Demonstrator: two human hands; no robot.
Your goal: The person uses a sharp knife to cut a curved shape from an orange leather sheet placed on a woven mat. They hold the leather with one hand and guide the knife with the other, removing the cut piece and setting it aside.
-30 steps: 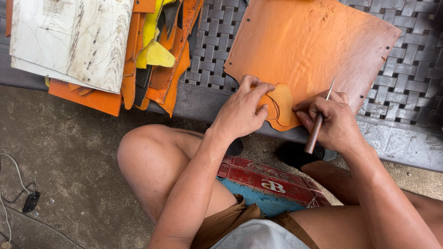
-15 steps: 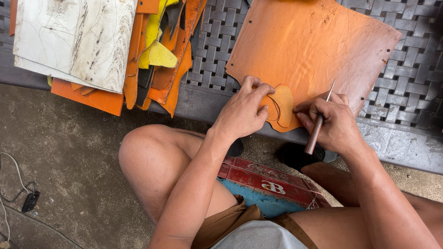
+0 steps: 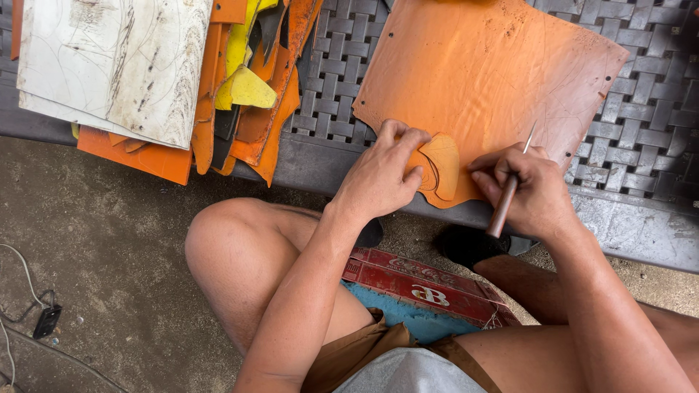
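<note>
The small orange pattern piece [image 3: 440, 164] lies flat at the near edge of the big orange leather sheet [image 3: 488, 87], which is spread over the dark woven plastic bench [image 3: 655, 145]. My left hand [image 3: 382, 175] presses down on that piece, fingers curled and closed over its left side, tips bearing on the leather so it cannot slide. My right hand [image 3: 531, 189] is wrapped tight round the brown wooden handle of a knife-like tool [image 3: 506, 200]; its thin metal blade sticks up past my knuckles and meets the sheet just right of the pattern piece. I cannot tell whether the tip is cutting or only scoring.

As I judge it, I am in the middle of tracing round the pattern's outline, working its right-hand curve. The next move calls for firm, even pressure from the left hand while the right leads the blade close along the edge, keeping the tip clear of my left fingertips.

Further left on the bench sits a stack of orange and yellow leather offcuts [image 3: 255, 87] with a scuffed white board [image 3: 116, 65] on top. Beneath me is a red crate [image 3: 422, 280], with bare concrete floor [image 3: 95, 240] beyond my knee.
</note>
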